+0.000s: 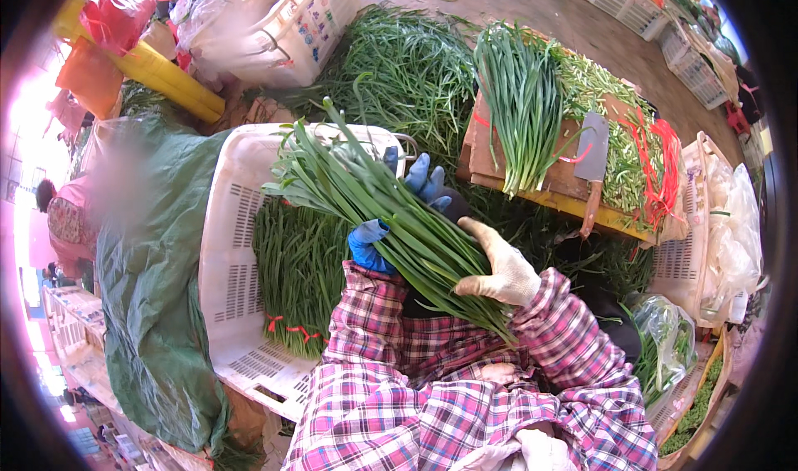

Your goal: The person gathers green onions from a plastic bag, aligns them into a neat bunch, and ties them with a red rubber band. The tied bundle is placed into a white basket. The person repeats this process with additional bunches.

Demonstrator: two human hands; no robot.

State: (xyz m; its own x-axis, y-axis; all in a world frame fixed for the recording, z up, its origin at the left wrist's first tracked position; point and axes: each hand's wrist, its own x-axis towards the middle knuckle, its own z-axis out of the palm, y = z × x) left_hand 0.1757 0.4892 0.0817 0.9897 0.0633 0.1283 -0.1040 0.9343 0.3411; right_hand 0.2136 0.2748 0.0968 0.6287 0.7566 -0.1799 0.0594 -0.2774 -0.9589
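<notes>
A thick bunch of garlic chives (393, 215) slants across my front, leaf tips towards my lap. Cradled under its middle is my left hand (370, 248) in a blue glove, thumb on one side and fingers on the other; the palm is hidden. My right hand (502, 270), in a whitish knit glove, wraps the bunch nearer its lower end. Below and left, tied chive bundles (299, 278) with red ties lie in a white plastic crate (227, 309). Another chive bunch (520, 109) rests on a wooden board (483, 153), beside a cleaver (592, 150).
Loose chives (399, 59) are heaped beyond the crate. Red ties (664, 153) and cut stem ends (614, 178) lie right of the cleaver, whose handle overhangs the board's edge. A green tarp (149, 296) borders the left; a crate with plastic bags (726, 234) stands right.
</notes>
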